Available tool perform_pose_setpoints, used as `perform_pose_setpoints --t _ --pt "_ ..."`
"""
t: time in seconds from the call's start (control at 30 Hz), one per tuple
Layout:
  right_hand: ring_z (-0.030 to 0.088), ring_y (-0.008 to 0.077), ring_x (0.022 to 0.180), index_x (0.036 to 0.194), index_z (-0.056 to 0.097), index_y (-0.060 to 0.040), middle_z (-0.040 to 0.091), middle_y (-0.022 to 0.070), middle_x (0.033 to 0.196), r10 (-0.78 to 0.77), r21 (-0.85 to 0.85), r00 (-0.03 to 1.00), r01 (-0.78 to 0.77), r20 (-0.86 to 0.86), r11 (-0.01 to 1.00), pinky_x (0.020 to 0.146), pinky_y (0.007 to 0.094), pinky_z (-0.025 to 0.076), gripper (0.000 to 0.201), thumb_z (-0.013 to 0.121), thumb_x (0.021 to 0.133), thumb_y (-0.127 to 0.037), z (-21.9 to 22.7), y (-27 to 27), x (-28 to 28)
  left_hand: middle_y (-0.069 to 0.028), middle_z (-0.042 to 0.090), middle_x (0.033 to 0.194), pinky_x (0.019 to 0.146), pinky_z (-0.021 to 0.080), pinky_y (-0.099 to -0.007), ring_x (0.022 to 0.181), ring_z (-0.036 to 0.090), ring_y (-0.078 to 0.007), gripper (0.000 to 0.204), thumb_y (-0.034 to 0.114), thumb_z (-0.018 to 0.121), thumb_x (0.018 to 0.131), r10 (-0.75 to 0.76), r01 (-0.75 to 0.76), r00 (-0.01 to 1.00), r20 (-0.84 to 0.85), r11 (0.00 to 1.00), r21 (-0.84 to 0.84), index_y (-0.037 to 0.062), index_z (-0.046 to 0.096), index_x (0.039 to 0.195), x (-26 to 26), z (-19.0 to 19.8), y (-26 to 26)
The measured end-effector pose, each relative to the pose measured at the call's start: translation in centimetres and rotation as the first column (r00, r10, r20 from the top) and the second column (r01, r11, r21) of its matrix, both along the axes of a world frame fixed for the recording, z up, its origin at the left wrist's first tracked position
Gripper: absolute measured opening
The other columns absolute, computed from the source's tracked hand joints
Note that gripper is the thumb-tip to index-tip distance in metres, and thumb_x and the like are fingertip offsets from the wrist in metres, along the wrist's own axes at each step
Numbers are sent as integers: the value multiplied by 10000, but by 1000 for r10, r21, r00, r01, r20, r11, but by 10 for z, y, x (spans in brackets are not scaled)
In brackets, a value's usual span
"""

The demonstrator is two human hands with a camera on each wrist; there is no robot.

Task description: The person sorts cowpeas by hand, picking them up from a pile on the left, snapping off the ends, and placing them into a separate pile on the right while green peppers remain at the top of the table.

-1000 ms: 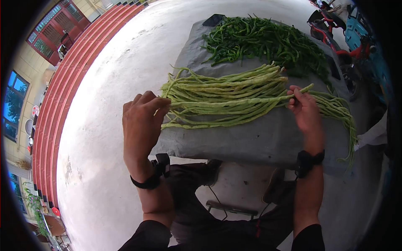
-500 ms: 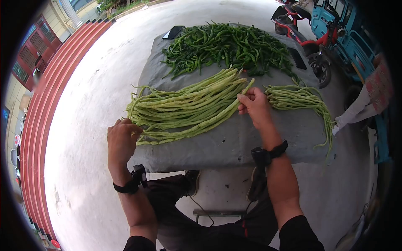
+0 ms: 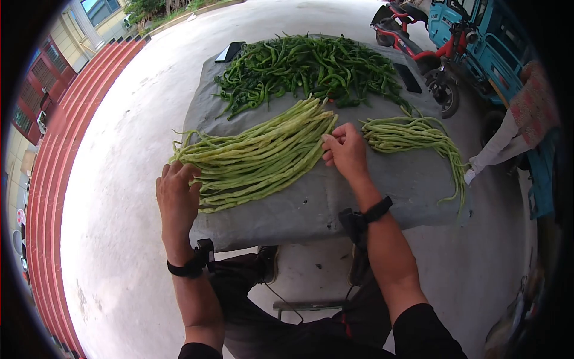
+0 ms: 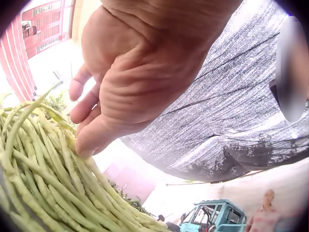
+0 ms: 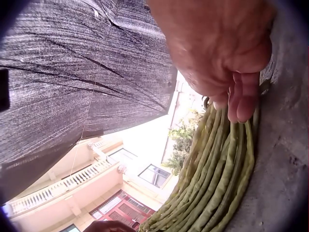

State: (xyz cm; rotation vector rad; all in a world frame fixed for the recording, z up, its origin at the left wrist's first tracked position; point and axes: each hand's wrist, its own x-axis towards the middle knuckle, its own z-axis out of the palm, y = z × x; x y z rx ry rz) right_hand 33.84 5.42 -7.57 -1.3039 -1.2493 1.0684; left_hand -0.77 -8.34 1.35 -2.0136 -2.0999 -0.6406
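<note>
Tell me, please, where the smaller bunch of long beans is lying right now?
In the head view the smaller bunch of long beans lies on the grey cloth just right of the right hand, below the green peppers, trailing over the cloth's right edge.

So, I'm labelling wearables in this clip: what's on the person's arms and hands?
Both hands are bare: left hand, right hand. Each wrist carries a black strap holding a small black camera unit, left wrist strap and right wrist strap. Black sleeves are pushed up, the right sleeve ending near the elbow.
</note>
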Motion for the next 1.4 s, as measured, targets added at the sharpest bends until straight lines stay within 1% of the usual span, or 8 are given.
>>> perform_pose_setpoints --t 0.23,0.4,0.5,0.6,0.7,0.8,1.0,1.4 --pt "714 162 583 1063 637 16 731 105 829 42 15 993 -44 109 999 508 329 555 176 737 992 -110 7 -5 25 -65 639 835 725 509 -427 808 663 -266 130 45 796 864 -169 141 976 140 971 192 66 673 899 58 -3 20" --pt "727 184 631 1012 679 -5 740 104 815 -1 41 972 -9 236 999 592 359 563 128 747 963 -102 18 -14 49 -69 646 839 708 518 -408 795 675 -248 130 58 807 870 -237 203 944 229 965 163 56 681 902 91 -13 29" --pt "751 243 724 1014 675 -10 743 116 825 -78 161 951 30 300 987 651 390 572 124 742 948 -91 14 -12 78 -74 657 853 702 519 -372 760 667 -216 103 35 790 889 -271 237 923 274 960 152 31 692 922 104 -15 34" --pt "744 329 846 1039 667 -5 727 143 875 -240 281 880 129 411 951 752 437 574 124 720 944 -65 9 -8 116 -77 663 856 701 519 -350 745 664 -196 88 25 781 898 -288 256 909 302 956 141 17 701 934 114 -17 37" --pt "704 396 932 1079 658 -11 709 172 981 -402 395 716 189 571 899 843 483 559 131 690 956 -41 5 -7 152 -78 667 853 701 519 -345 743 667 -189 82 27 780 901 -296 269 900 319 955 127 13 706 934 122 -20 41" --pt "666 417 1031 1138 658 -20 684 198 1106 -396 366 677 197 620 909 908 519 541 183 676 956 -24 -1 -8 172 -76 662 837 692 520 -366 747 674 -211 99 49 794 892 -303 280 891 339 953 117 30 702 921 129 -27 45" --pt "583 420 1224 1212 692 -39 658 177 1252 -366 455 583 -7 725 891 993 520 539 284 607 948 22 -15 -5 167 -74 662 827 688 526 -370 745 685 -221 97 53 799 890 -351 329 877 328 936 123 39 705 910 148 -30 50" --pt "574 409 1132 1071 732 -46 637 147 1120 -409 506 558 -22 722 862 947 524 543 223 626 898 47 -18 -1 150 -76 692 850 688 548 -346 736 716 -212 101 37 807 885 -395 374 845 359 918 130 25 710 908 156 -30 51"
